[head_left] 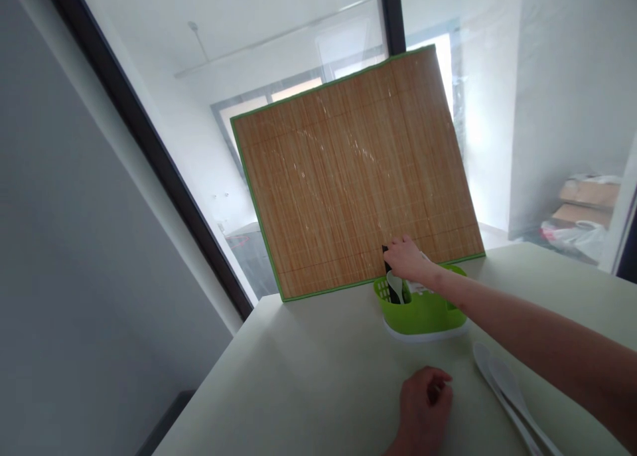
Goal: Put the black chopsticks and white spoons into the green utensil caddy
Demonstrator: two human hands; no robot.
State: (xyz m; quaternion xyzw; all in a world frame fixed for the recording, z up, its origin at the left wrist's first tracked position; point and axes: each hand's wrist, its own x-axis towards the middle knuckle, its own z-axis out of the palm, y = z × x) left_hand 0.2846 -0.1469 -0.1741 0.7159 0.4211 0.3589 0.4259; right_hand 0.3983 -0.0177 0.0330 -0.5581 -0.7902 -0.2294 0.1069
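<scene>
My right hand is over the left part of a green utensil caddy, its fingers closed at the top of a long black utensil. That utensil stands upright in the caddy's left compartment; its exact kind is hidden by the hand. A small pale spoon leans beside it. Part of a white item shows under my right wrist. My left hand rests on the table in front of the caddy, loosely curled, with nothing visible in it.
Two long white spoons lie on the white table at the right, below my right forearm. Behind the caddy a bamboo mat with green edging leans against a glass pane. Beyond the glass are cardboard boxes.
</scene>
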